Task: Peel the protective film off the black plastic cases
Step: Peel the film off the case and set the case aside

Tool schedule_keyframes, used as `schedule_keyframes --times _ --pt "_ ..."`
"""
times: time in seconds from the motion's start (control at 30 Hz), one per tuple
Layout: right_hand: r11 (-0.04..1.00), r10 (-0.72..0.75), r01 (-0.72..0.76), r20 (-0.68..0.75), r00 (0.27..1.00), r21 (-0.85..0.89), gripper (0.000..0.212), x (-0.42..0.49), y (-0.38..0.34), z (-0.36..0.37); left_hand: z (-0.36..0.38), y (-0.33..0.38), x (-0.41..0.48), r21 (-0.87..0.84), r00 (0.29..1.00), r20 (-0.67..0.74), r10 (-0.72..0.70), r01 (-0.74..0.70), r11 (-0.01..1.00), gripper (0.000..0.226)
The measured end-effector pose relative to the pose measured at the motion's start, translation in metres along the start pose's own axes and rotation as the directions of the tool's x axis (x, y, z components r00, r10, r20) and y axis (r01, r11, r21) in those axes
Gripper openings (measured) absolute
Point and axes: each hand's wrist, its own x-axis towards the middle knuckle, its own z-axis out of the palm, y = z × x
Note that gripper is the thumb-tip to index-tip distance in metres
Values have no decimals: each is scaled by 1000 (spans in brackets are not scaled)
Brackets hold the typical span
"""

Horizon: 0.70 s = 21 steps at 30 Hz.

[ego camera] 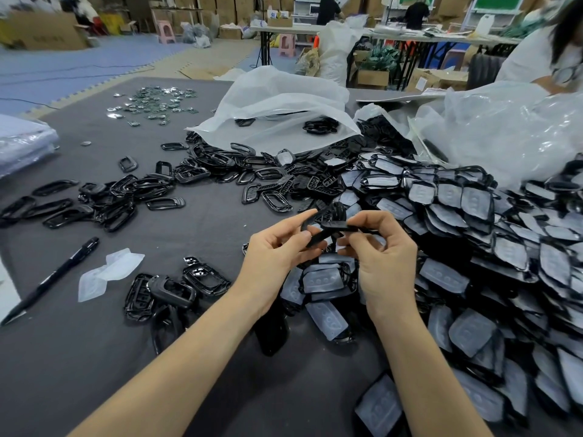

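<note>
We hold one black case [329, 231] in both hands above the grey table [94, 357], just in front of the heap of film-covered cases [473, 212]. Our left hand [277, 250] pinches one end between thumb and fingers, and our right hand [383, 247] curls round the other, fingertips at its edge. We cannot tell whether film is on this piece. To peel cleanly, we judge it best to steady the case with the left, lift a film corner with a right fingernail, and pull low and slowly so that it comes away whole.
</note>
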Motion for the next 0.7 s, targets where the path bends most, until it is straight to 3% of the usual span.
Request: schedule_keyframes --times 0.37,0.5,0.7 --pt "999 28 -29 -33 999 -33 32 -1 -1 -1 -1 2 0 197 994 -49 98 -86 977 37" --pt "997 49 -51 -37 998 -51 31 -2 -1 -1 -1 4 0 176 986 -103 131 -112 978 28" --pt "996 88 -84 99 991 -38 25 -4 -1 0 -3 7 2 150 968 -200 150 -121 981 15"
